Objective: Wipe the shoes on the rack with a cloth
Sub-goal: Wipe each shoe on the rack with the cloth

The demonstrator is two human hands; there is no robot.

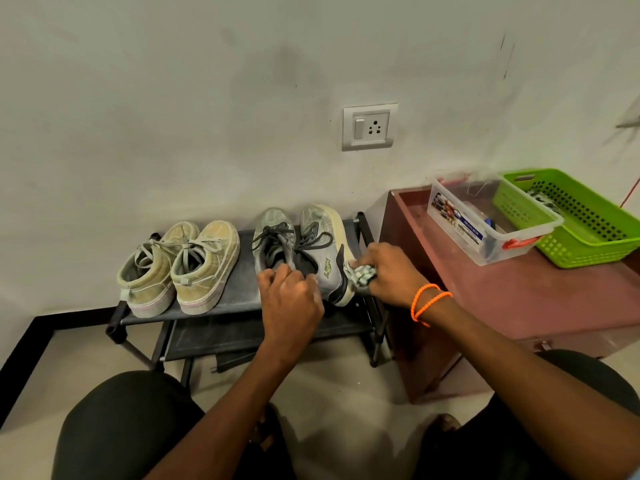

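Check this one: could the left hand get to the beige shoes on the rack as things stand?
Probably yes. The beige shoes sit uncovered on the rack, just left of the left hand, with nothing between them. That hand is gripping a grey shoe, though, so it must let go first.

Scuffed white wall (173, 98), pale floor (346, 410), maroon cabinet (519, 299).

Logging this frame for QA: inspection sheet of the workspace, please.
Surface: black two-tier shoe rack; top tier holds both pairs.
Job's things: beige canvas high-top pair; grey lace-up sneaker pair; checked cloth on tilted right sneaker's heel.
Clutter: clear plastic box, green perforated basket on maroon cabinet.
Hands: left hand grips sneaker collar; right hand holds cloth.
Cables: nothing seen.
Surroundings: white wall socket.
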